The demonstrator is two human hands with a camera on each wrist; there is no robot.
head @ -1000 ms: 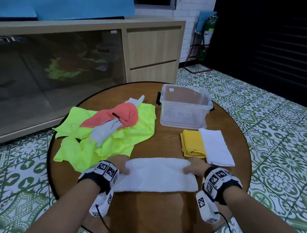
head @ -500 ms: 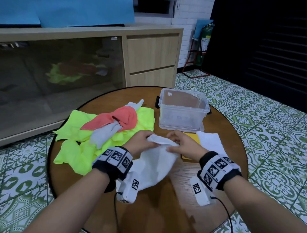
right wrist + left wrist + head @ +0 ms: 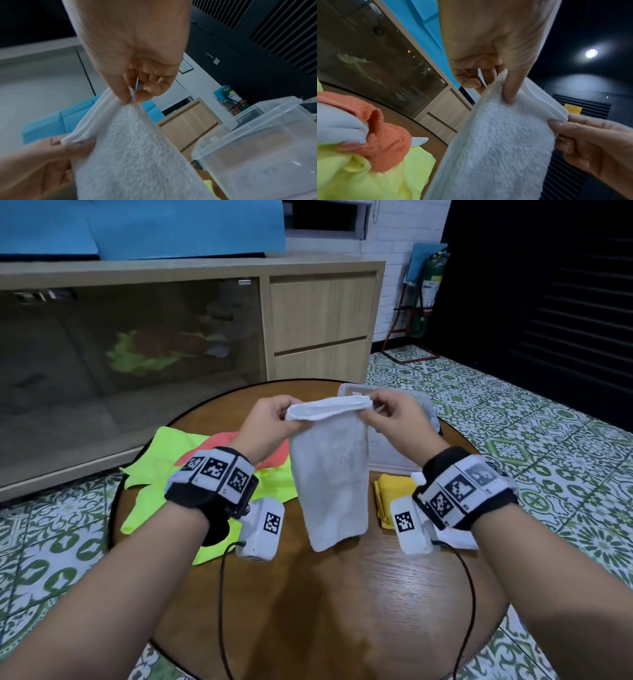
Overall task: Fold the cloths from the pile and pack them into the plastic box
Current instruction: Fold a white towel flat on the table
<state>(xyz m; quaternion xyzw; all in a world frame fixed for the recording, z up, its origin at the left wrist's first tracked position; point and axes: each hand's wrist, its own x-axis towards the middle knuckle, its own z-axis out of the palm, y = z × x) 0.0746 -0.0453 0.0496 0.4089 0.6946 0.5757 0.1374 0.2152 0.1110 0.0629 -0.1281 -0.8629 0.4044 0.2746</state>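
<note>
A folded white cloth [image 3: 330, 474] hangs in the air above the round wooden table [image 3: 342, 594]. My left hand [image 3: 274, 419] pinches its top left corner and my right hand [image 3: 390, 412] pinches the top right corner; the wrist views show the same white cloth [image 3: 496, 142] [image 3: 137, 142] held between thumb and fingers. The clear plastic box [image 3: 394, 450] [image 3: 260, 142] stands behind the cloth, partly hidden. The pile of cloths, neon yellow [image 3: 161, 460] with an orange one [image 3: 219, 441] [image 3: 385, 142] on top, lies at the left.
A folded yellow cloth [image 3: 390, 491] and a folded white one [image 3: 455, 537] lie on the table in front of the box, under my right wrist. A wooden cabinet [image 3: 322, 316] with a glass door stands beyond the table. Green patterned floor tiles surround it.
Both hands lifted the white cloth off the table, brought its ends together, and raised it; it now hangs folded and vertical instead of lying flat.
</note>
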